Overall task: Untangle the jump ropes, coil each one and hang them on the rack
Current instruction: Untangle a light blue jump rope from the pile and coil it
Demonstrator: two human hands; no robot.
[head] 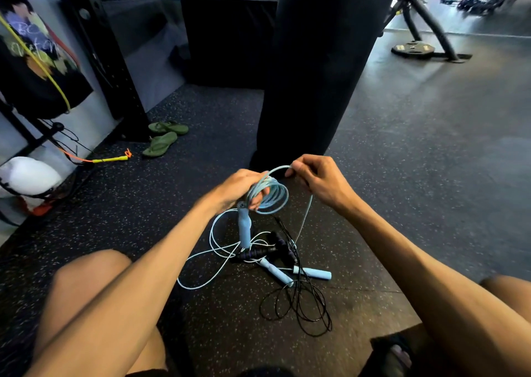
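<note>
My left hand point(240, 188) grips a coil of light blue jump rope point(271, 197), and one blue handle point(244, 228) hangs down from that hand. My right hand point(314, 179) pinches the same rope's free strand just right of the coil. That strand runs down to a tangle on the floor. In the tangle lie two more light blue handles point(313, 273) and a black rope with purple-black handles point(258, 253). The black cord loops point(298, 310) spread out nearest to me.
A black punching bag point(316, 69) hangs right behind my hands. At the left stands a black rack point(106, 51) with a yellow-handled rope point(110, 159) trailing at its foot, and green flip-flops point(163, 136) nearby. My knees frame the speckled rubber floor point(402, 175).
</note>
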